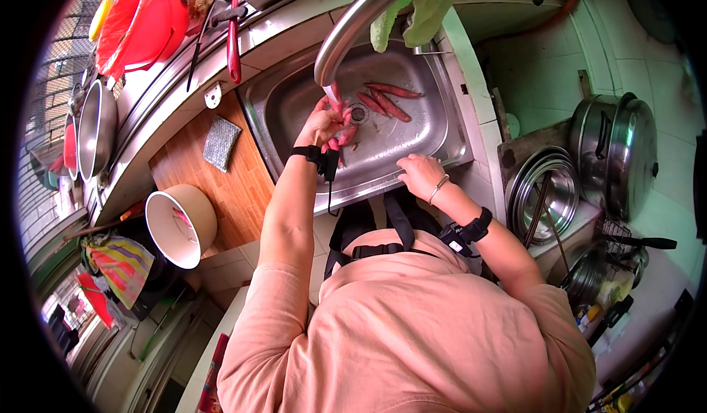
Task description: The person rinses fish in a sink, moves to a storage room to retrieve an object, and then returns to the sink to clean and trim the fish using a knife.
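My left hand (325,121) holds a slim red-skinned sweet potato (335,99) upright beneath the mouth of the curved metal tap (353,24). Water appears to run over it. Below that hand, more sweet potatoes (347,135) lie in the stainless steel sink (287,120), partly hidden by my fingers and wrist. Several others (392,106) rest on the basin floor, right of the drain (358,115). Over the sink's front rim is my right hand (421,175), its fingers loosely bent, with nothing visible in them.
Left of the sink, a grey scouring sponge (222,143) lies on a wood-grain counter (243,192) near a cream-coloured pot (207,220) with reddish pieces inside. Green cloths (422,21) hang behind the tap. Nested steel bowls (544,192) and a large lidded pot (618,153) stand right.
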`<act>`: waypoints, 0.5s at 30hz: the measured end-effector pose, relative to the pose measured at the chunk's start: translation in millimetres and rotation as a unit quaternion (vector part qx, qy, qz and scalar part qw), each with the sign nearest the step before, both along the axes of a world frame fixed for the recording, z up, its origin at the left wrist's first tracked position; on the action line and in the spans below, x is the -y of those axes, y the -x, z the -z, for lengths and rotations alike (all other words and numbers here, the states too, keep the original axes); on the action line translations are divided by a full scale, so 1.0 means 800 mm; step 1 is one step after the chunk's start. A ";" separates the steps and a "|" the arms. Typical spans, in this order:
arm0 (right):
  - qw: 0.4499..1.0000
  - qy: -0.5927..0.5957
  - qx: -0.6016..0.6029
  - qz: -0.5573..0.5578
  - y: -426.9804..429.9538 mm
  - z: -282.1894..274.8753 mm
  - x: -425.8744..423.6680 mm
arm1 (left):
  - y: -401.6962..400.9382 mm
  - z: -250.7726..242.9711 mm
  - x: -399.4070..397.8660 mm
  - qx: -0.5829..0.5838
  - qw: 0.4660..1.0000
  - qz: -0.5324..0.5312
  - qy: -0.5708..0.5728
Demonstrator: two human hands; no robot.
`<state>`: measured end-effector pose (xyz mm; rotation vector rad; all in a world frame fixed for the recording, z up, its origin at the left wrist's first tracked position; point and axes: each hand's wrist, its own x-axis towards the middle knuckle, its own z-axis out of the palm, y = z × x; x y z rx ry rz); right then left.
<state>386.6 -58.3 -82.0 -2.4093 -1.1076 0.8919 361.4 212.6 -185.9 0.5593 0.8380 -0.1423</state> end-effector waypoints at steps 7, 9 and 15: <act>1.000 0.020 0.012 -0.011 0.001 0.007 0.005 | -0.018 -0.024 0.006 -0.092 0.995 0.033 -0.011; 1.000 0.013 0.011 -0.015 0.003 0.008 0.006 | -0.016 -0.026 -0.003 -0.087 0.994 0.065 -0.029; 1.000 -0.007 0.004 0.006 0.007 0.018 0.012 | -0.014 0.002 -0.007 -0.128 0.976 0.140 -0.106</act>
